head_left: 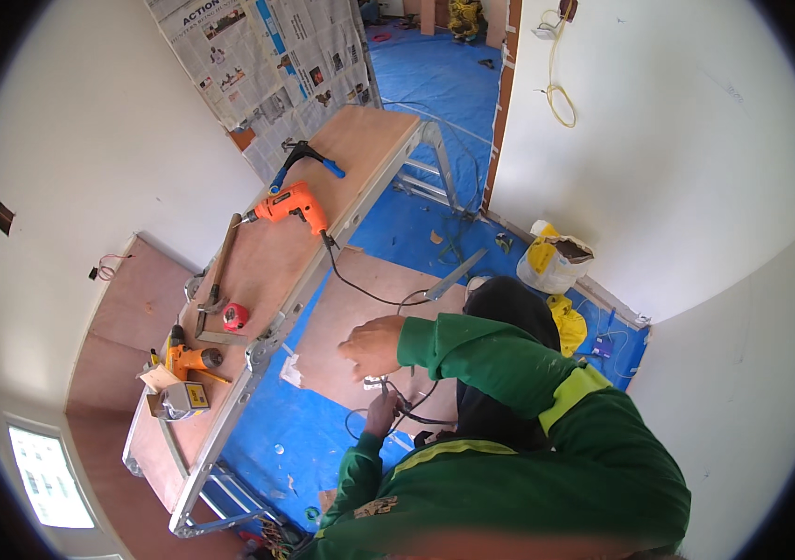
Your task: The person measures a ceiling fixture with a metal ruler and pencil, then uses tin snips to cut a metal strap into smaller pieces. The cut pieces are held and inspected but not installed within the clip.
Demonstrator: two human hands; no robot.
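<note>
- Blue sheeting [453,75] covers much of the floor, with pale walls around it and newspaper [276,56] over an upright panel at the far end.
- Beside the person stands a long wooden-topped counter [365,138] on a metal frame.
- On it, from the far end, lie a black tool with blue ends [304,154], an orange corded drill [290,203], a hammer [225,252], a red tape measure [236,316], a second, yellow-orange drill [194,358] and an opened small box [184,399].
- Low beside the counter, over a brown board [360,289] on the floor, are dark cables [407,408] and a small white fitting [374,382].
- Left hand [381,413]: at the cables, just below the fitting; too small to tell whether its fingers are closed.
- Right hand [374,345]: bent over just above the fitting; I cannot tell whether it grips anything.
- Near the right sleeve, a saw blade [456,274] shows; farther right sits a white and yellow sack [554,266].
</note>
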